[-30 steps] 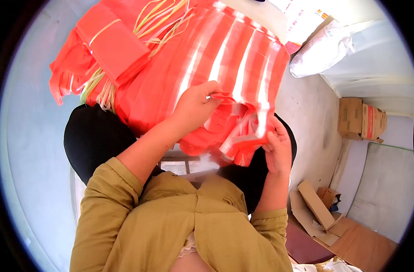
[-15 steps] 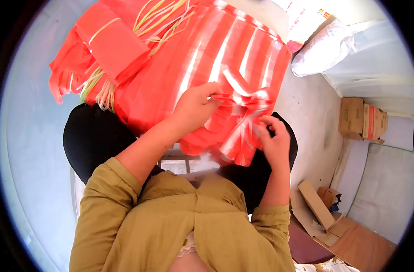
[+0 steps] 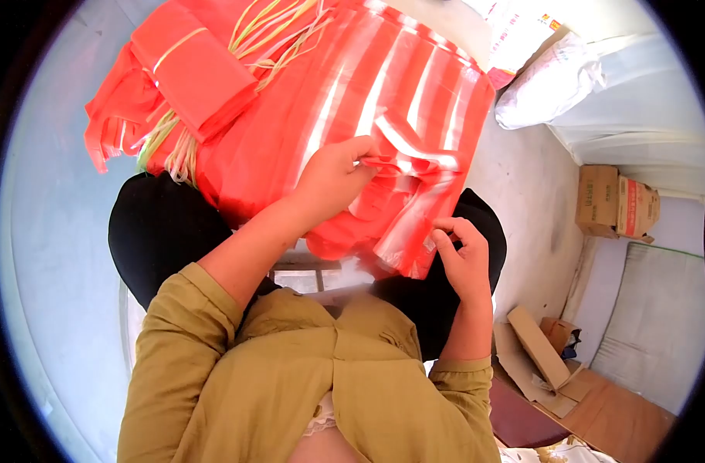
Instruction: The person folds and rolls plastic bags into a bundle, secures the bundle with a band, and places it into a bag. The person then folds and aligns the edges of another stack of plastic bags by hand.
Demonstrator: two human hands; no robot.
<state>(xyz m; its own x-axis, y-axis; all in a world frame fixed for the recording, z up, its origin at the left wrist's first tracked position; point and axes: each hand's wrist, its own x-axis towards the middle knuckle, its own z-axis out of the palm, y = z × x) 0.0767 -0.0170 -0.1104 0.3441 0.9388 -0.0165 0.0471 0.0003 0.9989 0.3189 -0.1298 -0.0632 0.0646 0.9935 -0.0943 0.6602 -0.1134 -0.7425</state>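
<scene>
A red plastic bag (image 3: 414, 224) with pale shiny streaks lies gathered and creased over my lap. My left hand (image 3: 333, 177) pinches its folded upper part between thumb and fingers. At the bag's lower right edge, my right hand (image 3: 467, 258) has thumb and forefinger closed on the plastic. Under and beyond this bag spreads a stack of red plastic bags (image 3: 352, 85), striped with glare. A folded red bundle (image 3: 194, 77) with a thin pale band around it rests on the stack's left side.
Pale yellow-green ties (image 3: 279, 35) lie across the stack, with more ties (image 3: 175, 150) below the bundle. To the right are a white sack (image 3: 549, 81) on the floor, cardboard boxes (image 3: 599, 201) by the wall, and flattened cardboard (image 3: 538, 351).
My right hand has moved slightly down, and the bag's lower part is now straighter and less bunched. My left hand keeps its pinch in nearly the same place.
</scene>
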